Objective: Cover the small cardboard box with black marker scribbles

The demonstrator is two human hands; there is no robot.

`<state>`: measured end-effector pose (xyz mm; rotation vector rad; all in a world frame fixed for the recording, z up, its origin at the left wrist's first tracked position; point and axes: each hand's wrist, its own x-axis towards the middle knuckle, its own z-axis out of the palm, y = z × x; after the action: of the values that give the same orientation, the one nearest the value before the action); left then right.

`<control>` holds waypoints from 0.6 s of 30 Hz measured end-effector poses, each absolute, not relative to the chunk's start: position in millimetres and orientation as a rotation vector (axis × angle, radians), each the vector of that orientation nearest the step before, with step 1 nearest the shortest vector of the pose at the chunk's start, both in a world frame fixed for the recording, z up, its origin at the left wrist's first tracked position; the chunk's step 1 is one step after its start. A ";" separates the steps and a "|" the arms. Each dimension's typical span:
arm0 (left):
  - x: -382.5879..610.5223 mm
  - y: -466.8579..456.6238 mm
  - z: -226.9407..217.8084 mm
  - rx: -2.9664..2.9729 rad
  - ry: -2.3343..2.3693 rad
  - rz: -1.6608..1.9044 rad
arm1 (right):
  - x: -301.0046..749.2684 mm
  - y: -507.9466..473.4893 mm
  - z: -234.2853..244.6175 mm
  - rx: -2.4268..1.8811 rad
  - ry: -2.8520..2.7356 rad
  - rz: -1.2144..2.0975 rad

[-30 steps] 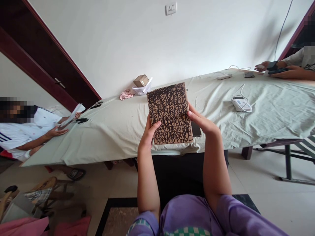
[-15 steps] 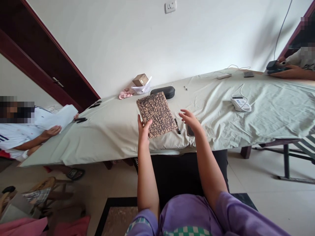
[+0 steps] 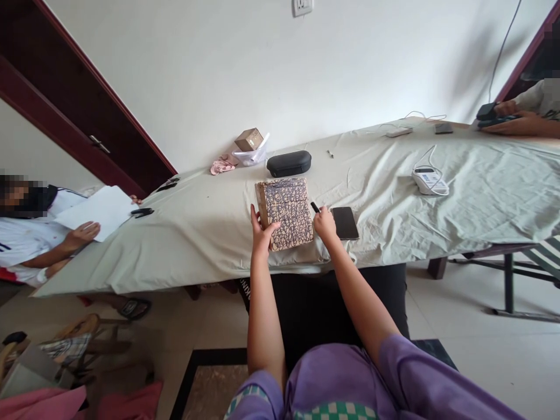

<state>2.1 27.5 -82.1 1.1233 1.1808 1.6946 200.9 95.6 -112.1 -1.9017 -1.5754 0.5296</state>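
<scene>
A brown cardboard piece point(image 3: 287, 212) covered in black scribbled loops lies flat on the cloth-covered table point(image 3: 210, 221) near its front edge. My left hand point(image 3: 261, 230) grips the card's lower left corner, thumb on top. My right hand point(image 3: 324, 221) is closed on a black marker point(image 3: 315, 207) just right of the card. A dark phone point(image 3: 345, 222) lies face up right beside that hand.
A black oval case point(image 3: 289, 163) sits behind the card, with a small cardboard box point(image 3: 249, 139), white plastic and pink cloth further back. A white device point(image 3: 430, 181) with a cable lies at right. A person at left holds paper point(image 3: 101, 209); another person's hands point(image 3: 514, 119) show at far right.
The card went from held upright in both hands to lying flat on the table. My right hand let go of it and closed on the black marker. My left hand kept its grip.
</scene>
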 end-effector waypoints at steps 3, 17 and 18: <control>4.3 29.5 -85.0 1.118 1.135 1.689 | 216.0 102.1 -106.5 -1.851 -1.629 0.551; 2.7 32.1 -92.1 1.058 1.103 1.681 | 223.7 97.8 -106.9 -1.817 -1.720 0.768; 2.8 31.9 -92.4 1.057 1.103 1.682 | 226.9 97.4 -103.6 -1.771 -1.747 0.786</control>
<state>2.8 31.9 -92.4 1.0572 1.1029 1.6819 226.9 97.4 -103.6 -1.7708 -1.7470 0.7863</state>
